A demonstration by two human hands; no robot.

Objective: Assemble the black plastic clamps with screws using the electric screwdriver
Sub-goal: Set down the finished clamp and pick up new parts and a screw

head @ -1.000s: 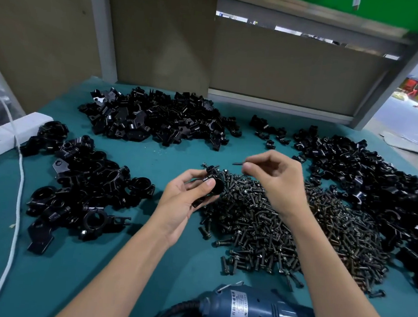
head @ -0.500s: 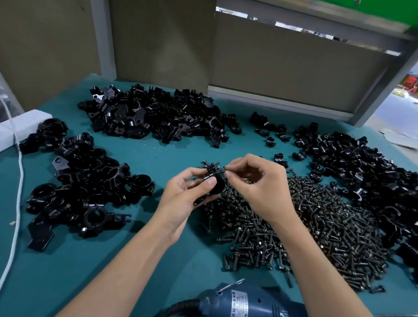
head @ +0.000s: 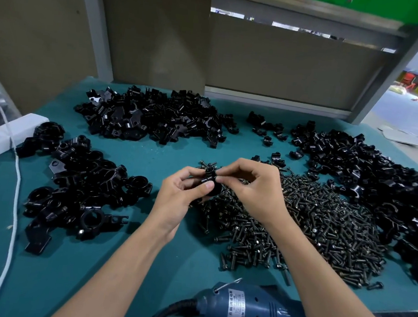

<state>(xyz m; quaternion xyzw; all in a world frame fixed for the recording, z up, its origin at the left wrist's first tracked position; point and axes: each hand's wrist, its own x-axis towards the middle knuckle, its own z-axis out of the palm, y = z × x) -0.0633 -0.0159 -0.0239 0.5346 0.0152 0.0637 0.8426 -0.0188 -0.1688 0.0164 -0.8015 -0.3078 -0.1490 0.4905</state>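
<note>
My left hand (head: 178, 196) grips a black plastic clamp (head: 212, 184) above the middle of the teal table. My right hand (head: 253, 187) pinches a small dark screw against the clamp's top; the screw itself is mostly hidden by my fingertips. Under and to the right of both hands spreads a big heap of dark screws (head: 298, 224). The blue electric screwdriver (head: 247, 311) lies on its side at the near edge, under my right forearm, with nobody holding it.
Piles of black clamp parts lie at the back (head: 151, 118), on the left (head: 74, 184) and on the right (head: 378, 178). A white cord (head: 15, 192) runs down the left side from a white box (head: 11, 128). Teal table surface (head: 40, 282) shows at the near left.
My right hand came in from the right with a screw pinched in its fingers and now meets the clamp held in my left hand. The left hand barely moved.
</note>
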